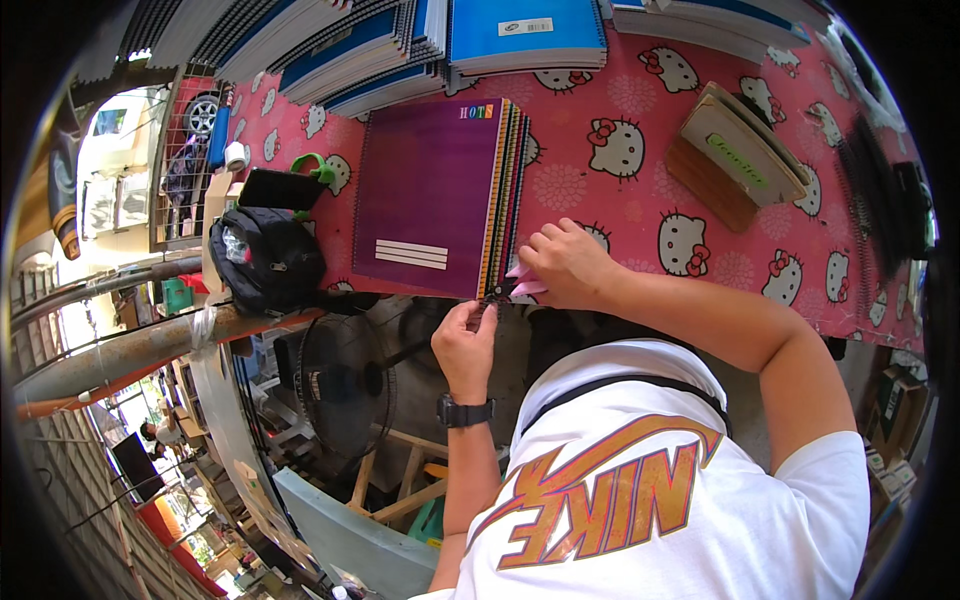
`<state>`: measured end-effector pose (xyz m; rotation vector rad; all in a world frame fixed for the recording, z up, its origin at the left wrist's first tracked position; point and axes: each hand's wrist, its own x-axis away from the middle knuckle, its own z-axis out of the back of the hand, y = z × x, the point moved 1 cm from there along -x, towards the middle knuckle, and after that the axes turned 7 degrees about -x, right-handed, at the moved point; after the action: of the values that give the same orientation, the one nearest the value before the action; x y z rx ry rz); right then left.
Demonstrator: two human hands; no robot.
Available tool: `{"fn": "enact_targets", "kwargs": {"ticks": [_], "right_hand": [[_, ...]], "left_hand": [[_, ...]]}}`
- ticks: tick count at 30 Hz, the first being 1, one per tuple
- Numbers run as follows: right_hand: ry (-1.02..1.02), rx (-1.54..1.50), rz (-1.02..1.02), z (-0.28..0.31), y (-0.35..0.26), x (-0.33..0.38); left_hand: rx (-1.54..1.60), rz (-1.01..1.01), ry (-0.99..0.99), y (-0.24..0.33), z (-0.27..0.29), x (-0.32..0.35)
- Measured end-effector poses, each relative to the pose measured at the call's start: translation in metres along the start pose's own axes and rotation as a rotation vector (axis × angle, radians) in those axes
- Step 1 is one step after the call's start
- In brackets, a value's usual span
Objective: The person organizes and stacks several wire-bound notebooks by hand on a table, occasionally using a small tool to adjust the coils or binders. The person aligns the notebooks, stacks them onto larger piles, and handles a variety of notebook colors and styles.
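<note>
A stack of spiral-bound notebooks [425,190] with a purple cover on top lies at the table's near edge, its coiled spines fanned along the right side. My right hand [570,265] is closed around pink-handled pliers [527,284], whose dark jaws are at the stack's near right corner. Just below that corner, my left hand [468,345] has thumb and fingers pinched together beside the jaws and the coil ends. Whatever lies between those fingertips is too small to tell.
Blue-covered notebooks [525,40] are piled along the far side of the pink patterned table [560,190]. A brown wooden holder [735,160] stands at right, dark coils [870,195] beyond it. A black bag [265,260] sits at left. A fan [345,385] stands below the table edge.
</note>
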<state>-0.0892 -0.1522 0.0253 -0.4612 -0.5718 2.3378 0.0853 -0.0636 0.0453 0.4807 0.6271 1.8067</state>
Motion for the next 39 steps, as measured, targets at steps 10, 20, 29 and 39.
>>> {"fn": "enact_targets", "kwargs": {"ticks": [10, 20, 29, 39], "right_hand": [[-0.160, -0.193, -0.138, -0.002, 0.002, -0.003], [0.046, 0.026, -0.038, 0.002, 0.004, 0.005], [-0.010, 0.056, -0.010, -0.003, 0.001, 0.002], [-0.127, -0.121, -0.104, -0.005, 0.004, -0.001]], "left_hand": [[0.068, 0.062, -0.011, -0.005, -0.001, -0.001], [0.055, 0.020, 0.032, -0.009, -0.002, 0.003], [0.090, 0.045, 0.068, -0.006, -0.007, 0.005], [0.054, 0.083, 0.095, -0.007, -0.012, 0.006]]}}
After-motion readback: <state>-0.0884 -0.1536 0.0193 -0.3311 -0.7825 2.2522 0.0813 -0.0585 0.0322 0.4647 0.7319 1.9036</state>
